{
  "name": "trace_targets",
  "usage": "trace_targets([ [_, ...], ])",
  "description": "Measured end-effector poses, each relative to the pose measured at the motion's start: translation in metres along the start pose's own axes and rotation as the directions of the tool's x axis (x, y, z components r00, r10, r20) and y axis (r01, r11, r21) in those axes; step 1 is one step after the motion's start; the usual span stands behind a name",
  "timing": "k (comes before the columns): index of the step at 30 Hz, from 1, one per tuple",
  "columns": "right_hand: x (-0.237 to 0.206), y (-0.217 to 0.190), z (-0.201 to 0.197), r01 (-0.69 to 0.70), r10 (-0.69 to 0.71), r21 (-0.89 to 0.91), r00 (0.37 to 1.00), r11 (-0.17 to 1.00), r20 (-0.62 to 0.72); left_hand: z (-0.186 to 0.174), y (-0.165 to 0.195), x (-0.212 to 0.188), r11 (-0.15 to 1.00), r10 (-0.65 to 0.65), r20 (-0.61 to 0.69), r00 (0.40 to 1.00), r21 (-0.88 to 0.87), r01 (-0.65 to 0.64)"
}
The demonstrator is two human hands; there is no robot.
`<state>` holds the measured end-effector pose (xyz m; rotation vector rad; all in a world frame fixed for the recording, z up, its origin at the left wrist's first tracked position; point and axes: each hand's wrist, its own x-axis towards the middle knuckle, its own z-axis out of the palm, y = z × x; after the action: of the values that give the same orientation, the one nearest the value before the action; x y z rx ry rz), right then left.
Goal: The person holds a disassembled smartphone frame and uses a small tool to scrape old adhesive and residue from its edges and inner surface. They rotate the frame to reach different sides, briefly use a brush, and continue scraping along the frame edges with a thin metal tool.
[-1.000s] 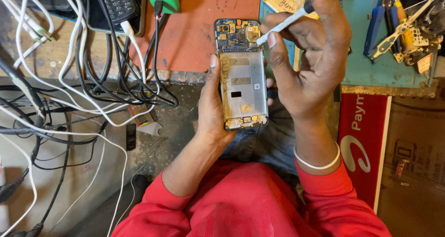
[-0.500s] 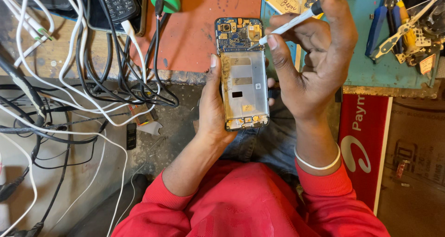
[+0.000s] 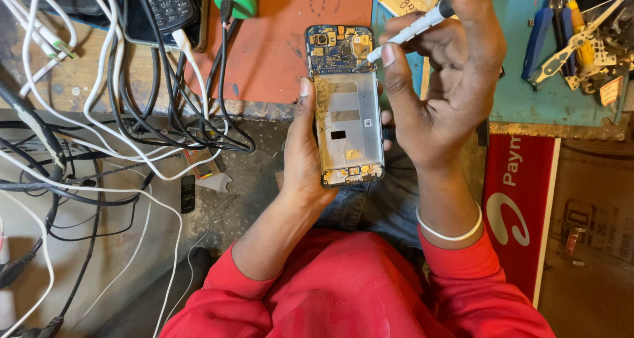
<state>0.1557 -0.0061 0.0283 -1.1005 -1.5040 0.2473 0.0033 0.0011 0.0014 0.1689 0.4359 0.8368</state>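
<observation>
- Nearest, red sleeves [image 3: 356, 298] and a pale bangle [image 3: 449, 229] on the right wrist.
- The left hand [image 3: 305, 159] has its grip wrapped around an opened phone [image 3: 348, 113], held upright above the lap, back cover off, circuit board at its far end.
- The right hand [image 3: 442, 80] has its grip pinching a white screwdriver [image 3: 413, 29]; the tip touches the board.
- Beyond, an orange mat [image 3: 284, 40] lies on the surface, with tangled cables [image 3: 132, 100] to the left and blue pliers [image 3: 538, 40] to the right.

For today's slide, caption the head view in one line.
Left hand holds an opened phone; right hand touches a white tool to its board.
</observation>
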Motion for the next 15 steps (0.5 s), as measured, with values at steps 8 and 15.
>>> trace_targets([
  [8,0.0022,-0.0066,0.0019,-0.029,0.029,0.013,0.999,0.999,0.031,-0.0024,0.0003,-0.0018,1.0,-0.004,0.0,1.0,0.006,0.004],
  [15,0.0035,-0.005,0.0046,-0.006,0.006,0.023,1.0,1.0,0.027,-0.0021,0.002,-0.0017,0.999,-0.013,-0.006,1.0,0.036,0.013],
])
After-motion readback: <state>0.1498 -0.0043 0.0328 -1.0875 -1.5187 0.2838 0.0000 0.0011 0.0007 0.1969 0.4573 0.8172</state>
